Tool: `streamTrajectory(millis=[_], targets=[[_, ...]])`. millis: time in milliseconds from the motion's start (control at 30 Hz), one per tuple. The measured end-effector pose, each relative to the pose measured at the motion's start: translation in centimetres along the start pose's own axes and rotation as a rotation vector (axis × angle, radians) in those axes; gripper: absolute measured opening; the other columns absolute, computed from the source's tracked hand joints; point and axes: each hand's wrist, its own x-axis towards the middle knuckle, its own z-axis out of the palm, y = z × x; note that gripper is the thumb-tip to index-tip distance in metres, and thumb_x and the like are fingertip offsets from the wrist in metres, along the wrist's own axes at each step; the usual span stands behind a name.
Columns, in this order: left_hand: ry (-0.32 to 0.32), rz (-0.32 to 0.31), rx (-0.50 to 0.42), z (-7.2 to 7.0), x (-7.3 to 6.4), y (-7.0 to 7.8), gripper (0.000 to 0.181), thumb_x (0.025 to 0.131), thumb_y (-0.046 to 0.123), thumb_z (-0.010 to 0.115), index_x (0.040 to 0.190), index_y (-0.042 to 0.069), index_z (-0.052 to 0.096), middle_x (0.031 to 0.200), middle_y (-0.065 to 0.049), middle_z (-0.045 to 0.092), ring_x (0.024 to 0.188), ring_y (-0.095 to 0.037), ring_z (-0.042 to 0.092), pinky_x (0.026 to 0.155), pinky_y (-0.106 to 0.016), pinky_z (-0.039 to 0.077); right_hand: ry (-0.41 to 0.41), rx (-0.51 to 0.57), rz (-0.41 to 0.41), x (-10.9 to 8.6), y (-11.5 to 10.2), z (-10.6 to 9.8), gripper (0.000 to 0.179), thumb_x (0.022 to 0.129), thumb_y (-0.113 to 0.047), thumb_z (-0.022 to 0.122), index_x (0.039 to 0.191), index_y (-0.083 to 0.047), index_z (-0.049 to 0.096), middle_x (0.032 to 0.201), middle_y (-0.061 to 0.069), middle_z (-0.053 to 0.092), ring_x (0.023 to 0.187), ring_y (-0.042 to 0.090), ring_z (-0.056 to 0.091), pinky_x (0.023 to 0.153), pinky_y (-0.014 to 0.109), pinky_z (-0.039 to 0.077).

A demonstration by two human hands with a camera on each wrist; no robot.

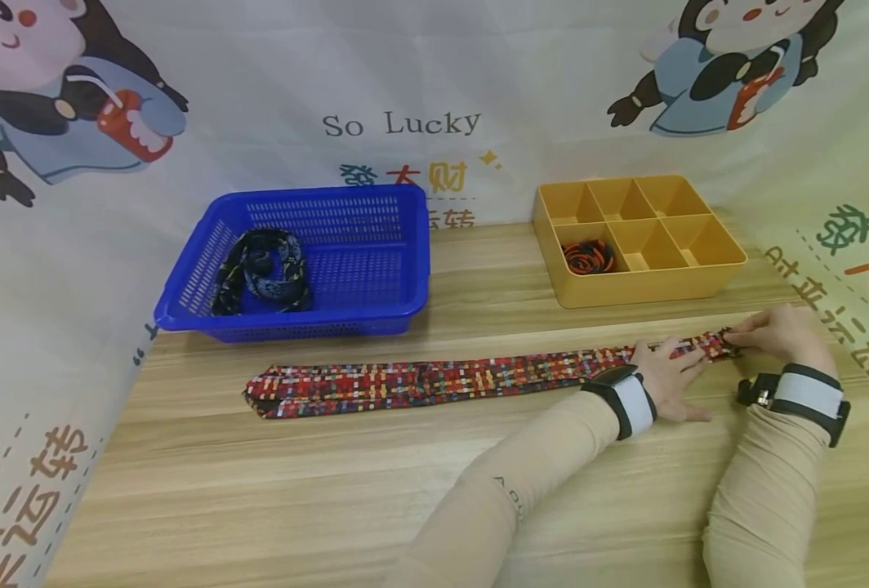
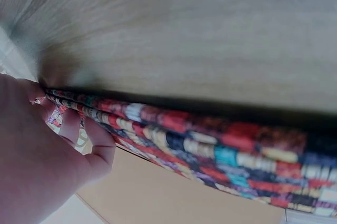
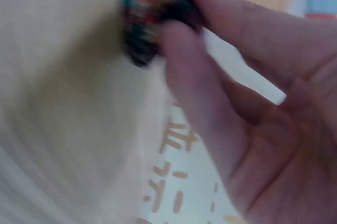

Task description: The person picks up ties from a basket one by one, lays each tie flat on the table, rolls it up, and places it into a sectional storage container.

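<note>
A necktie with a red, black and multicoloured woven pattern lies lengthwise on the table, folded along its length, wide ends at the left. My right hand pinches its right end between thumb and fingers; the right wrist view shows the bunched tie end at the fingertips. Just left of that, my left hand rests on the tie with fingers spread. In the left wrist view the tie runs from under the left fingers toward the camera.
A blue basket at the back left holds a dark patterned rolled necktie. At the back right stands a yellow six-compartment box; its front left compartment contains a rolled orange-and-black necktie. A printed cloth hangs behind the table.
</note>
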Motion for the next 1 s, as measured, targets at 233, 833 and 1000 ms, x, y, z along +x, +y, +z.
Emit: streamTrajectory(millis=[233,833,1000], targets=[[0.014,-0.006,0.019,0.1,0.0,0.0,0.075,0.083,0.082,0.013,0.146,0.048,-0.009,0.152,0.035,-0.010,0.143,0.003,0.001,0.102,-0.025,0.024,-0.016,0.095,0.051,-0.3,0.6,-0.1,0.037,0.090,-0.016,0.059,0.110,0.016,0.060,0.088,0.027,0.070,0.067,0.012,0.061,0.061,0.027,0.048],[0.037,-0.024,0.000,0.2,-0.3,0.5,0.073,0.083,0.081,0.016,0.147,0.049,0.002,0.155,0.032,-0.002,0.145,-0.001,0.003,0.107,-0.031,0.029,0.179,-0.029,0.066,0.2,-1.2,1.0,0.027,0.080,-0.019,0.068,0.073,0.007,0.063,0.063,0.012,0.059,0.059,0.020,0.047,0.051,0.027,0.033],[0.079,-0.026,0.012,0.2,-0.6,0.5,0.072,0.083,0.081,0.018,0.147,0.048,0.012,0.155,0.029,0.005,0.142,0.000,0.010,0.102,-0.030,0.033,0.117,-0.023,0.043,0.6,-1.8,0.9,0.015,0.077,-0.011,0.065,0.071,0.002,0.062,0.065,0.009,0.056,0.062,0.023,0.047,0.053,0.028,0.034]])
